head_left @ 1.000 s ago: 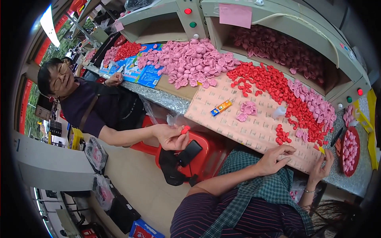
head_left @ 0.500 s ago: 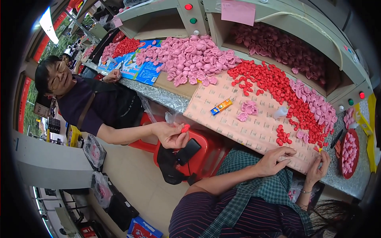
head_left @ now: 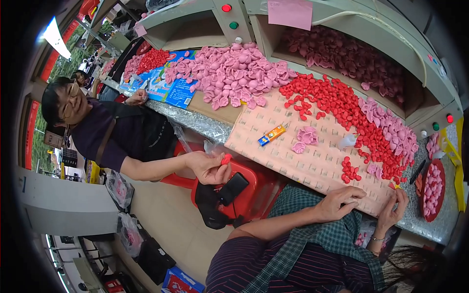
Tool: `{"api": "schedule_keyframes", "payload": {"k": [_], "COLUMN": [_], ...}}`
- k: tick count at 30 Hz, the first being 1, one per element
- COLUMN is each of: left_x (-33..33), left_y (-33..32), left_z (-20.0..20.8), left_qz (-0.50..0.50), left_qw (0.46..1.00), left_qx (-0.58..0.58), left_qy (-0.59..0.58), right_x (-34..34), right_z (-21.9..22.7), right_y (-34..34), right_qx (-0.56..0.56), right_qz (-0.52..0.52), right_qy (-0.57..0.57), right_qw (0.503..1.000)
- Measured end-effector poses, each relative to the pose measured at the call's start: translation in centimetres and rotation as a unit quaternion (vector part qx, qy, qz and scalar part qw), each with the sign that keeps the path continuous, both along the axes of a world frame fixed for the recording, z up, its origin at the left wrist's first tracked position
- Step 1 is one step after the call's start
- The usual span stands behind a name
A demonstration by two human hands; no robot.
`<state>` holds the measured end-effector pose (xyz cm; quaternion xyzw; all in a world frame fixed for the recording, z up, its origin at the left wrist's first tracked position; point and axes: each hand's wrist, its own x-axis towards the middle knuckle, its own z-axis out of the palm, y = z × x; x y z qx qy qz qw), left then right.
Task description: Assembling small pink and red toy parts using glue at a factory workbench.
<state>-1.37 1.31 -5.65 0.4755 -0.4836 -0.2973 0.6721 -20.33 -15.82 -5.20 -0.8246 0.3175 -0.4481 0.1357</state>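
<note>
My left hand (head_left: 337,204) rests at the near edge of a peach patterned cloth (head_left: 298,166), its fingers loosely bent with a gap to the thumb. It holds nothing. Farther right, my right hand (head_left: 392,211) leans on the same edge, fingers half bent and apart from the thumb. A small red-and-yellow piece (head_left: 394,186) lies by its fingertips; whether they touch is unclear. Beyond my hands are a small cluster of red pieces (head_left: 350,171), a large spread of red pieces (head_left: 322,95), pink petal-shaped pieces (head_left: 307,135) and an orange-and-blue tube (head_left: 271,135).
To the left sits another person (head_left: 105,129), one hand (head_left: 210,167) holding out a red piece (head_left: 225,158) above a red stool (head_left: 246,193) with a phone (head_left: 234,188). A pink heap (head_left: 239,73) fronts grey cabinets (head_left: 366,34). A red bowl (head_left: 441,195) stands far right.
The view shifts slightly. The other person's head turns and lowers a little. My hands keep nearly the same place on the cloth's edge.
</note>
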Motion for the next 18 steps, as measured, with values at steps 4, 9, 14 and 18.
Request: {"api": "schedule_keyframes", "payload": {"k": [4,9,14,18], "left_x": [0.06,0.17,-0.03,-0.10], "left_y": [-0.16,-0.25,-0.16,-0.10], "left_z": [-0.36,-0.68,-0.79,-0.67], "left_qz": [-0.006,0.003,0.011,0.010], "left_qw": [1.000,0.999,0.998,0.998], "left_qx": [-0.002,-0.017,-0.026,-0.022], "left_qy": [-0.006,-0.047,-0.049,-0.050], "right_x": [0.33,0.49,0.47,0.46], "right_z": [0.14,0.24,0.31,0.34], "right_y": [0.14,0.08,0.30,0.38], "right_qx": [-0.002,-0.008,-0.006,0.001], "right_qz": [-0.002,0.002,0.003,0.005], "right_qy": [-0.009,-0.006,-0.005,-0.011], "right_qw": [1.000,1.000,1.000,1.000]}}
